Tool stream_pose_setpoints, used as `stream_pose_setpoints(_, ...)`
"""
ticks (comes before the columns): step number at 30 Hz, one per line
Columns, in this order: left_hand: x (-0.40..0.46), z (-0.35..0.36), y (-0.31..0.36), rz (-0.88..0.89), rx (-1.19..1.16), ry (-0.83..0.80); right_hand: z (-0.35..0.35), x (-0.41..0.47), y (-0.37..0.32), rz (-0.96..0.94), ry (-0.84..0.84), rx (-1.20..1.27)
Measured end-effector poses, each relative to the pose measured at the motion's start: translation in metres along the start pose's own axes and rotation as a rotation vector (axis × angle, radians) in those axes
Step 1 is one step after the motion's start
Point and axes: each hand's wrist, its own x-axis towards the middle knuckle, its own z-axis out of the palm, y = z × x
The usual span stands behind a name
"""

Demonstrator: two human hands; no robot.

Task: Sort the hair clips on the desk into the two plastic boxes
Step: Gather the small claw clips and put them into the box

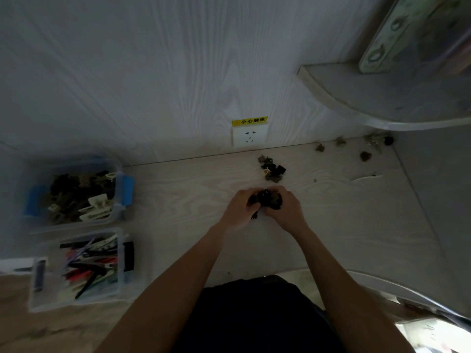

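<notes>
left hand (240, 207), right hand (285, 208): fingers curled round dark clips (267, 200) | clip shapes blurred

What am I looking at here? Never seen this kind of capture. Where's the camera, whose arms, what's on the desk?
There is no robot here. One wide-angle camera sits on a person's head and looks forward and down, so the two bare arms coming up from the bottom edge are the wearer's own. The wide lens bends the straight edges.

The left hand and right hand meet over the pale wooden desk and together hold a dark bunch of hair clips.

Just beyond them lies a small pile of clips, with a few loose clips further right near the wall.

At the left stand two clear plastic boxes: the far box holds chunky claw clips, the near box holds long flat ones.

A wall socket with a yellow label sits behind the desk.
</notes>
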Motion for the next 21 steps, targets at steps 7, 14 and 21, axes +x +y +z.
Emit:
stream_pose_setpoints(7,-0.004,-0.004,-0.012,-0.047,0.027,0.025,0.008,-0.006,-0.002,0.000,0.046,0.021)
stream_pose_setpoints(14,-0.007,-0.007,-0.009,0.023,0.035,0.076,0.008,-0.012,-0.006,0.003,0.102,0.067)
stream_pose_setpoints(21,-0.040,-0.056,-0.005,0.120,-0.056,0.318,0.011,-0.018,-0.053,-0.047,0.052,0.426)
